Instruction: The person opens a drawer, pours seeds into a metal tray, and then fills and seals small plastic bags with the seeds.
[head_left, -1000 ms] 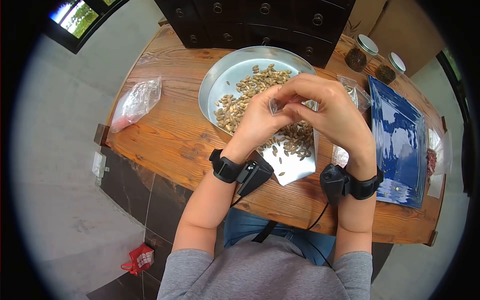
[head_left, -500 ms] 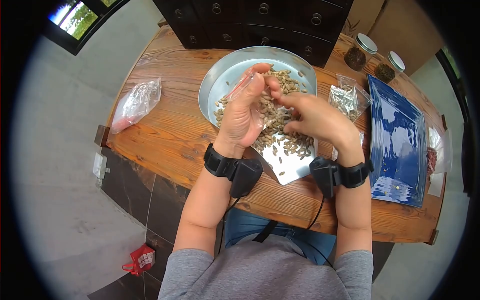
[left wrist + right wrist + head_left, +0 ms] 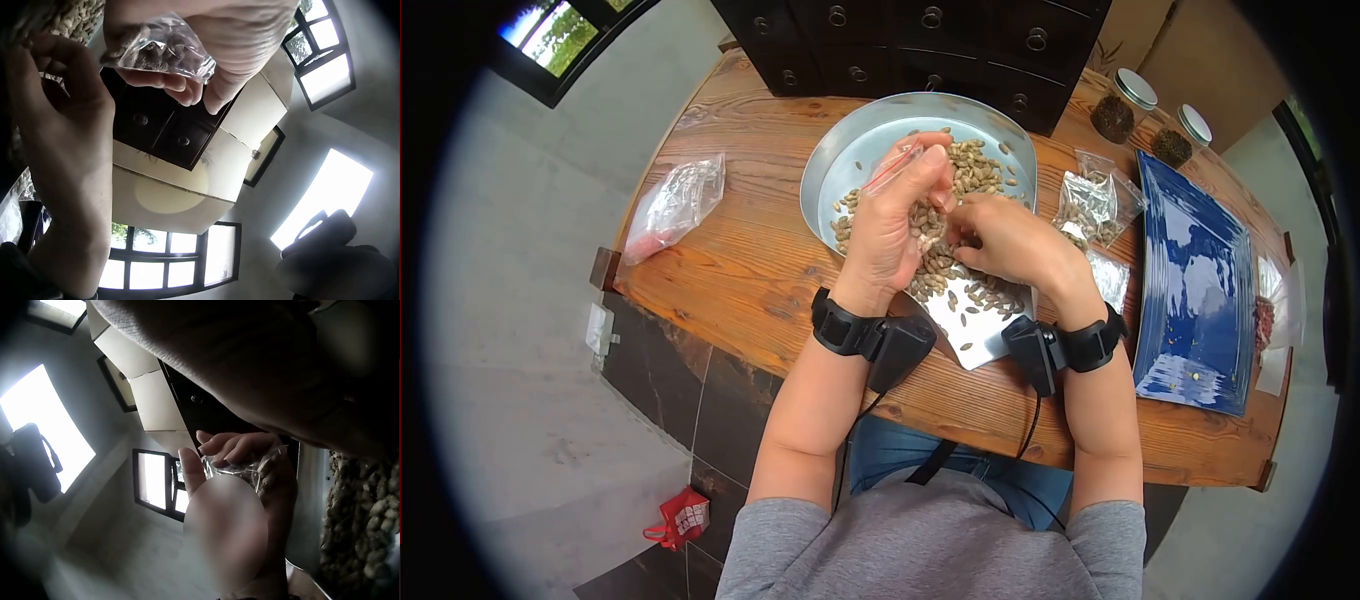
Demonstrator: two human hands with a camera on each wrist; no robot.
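Nearer the left hand than in the earlier frame, the right hand (image 3: pixel 1025 240) has shifted inward at frame center, its fingers now bent down at the dried pods (image 3: pixel 980 175); the left hand (image 3: pixel 890 225) has moved little. The left hand is partly closed, fingers and thumb curled round a clear zip bag (image 3: pixel 897 165), with the palm supporting it from one side. In the left wrist view, pods show inside the bag, toward its rounded lower part. The red seal strip lies at the upper left of the hand, probably so that the bag's mouth stays accessible while the palm bears the contents. The right hand is narrow, with bent fingers just beside the left hand; whether it pinches any pods cannot be told, as the fingertips are obscured. Both hands are positioned over the round metal pan (image 3: pixel 835 150) at upper center, whose raised wall likely confines loose pods. A pale angular tray (image 3: pixel 985 345) extends from beneath the hands toward lower center, pods lying on it; its placement presumably keeps them off the wooden table (image 3: pixel 730 240). At right of frame lies a blue rectangular plate (image 3: pixel 1190 280), with filled clear bags (image 3: pixel 1090 205) between it and the pan.
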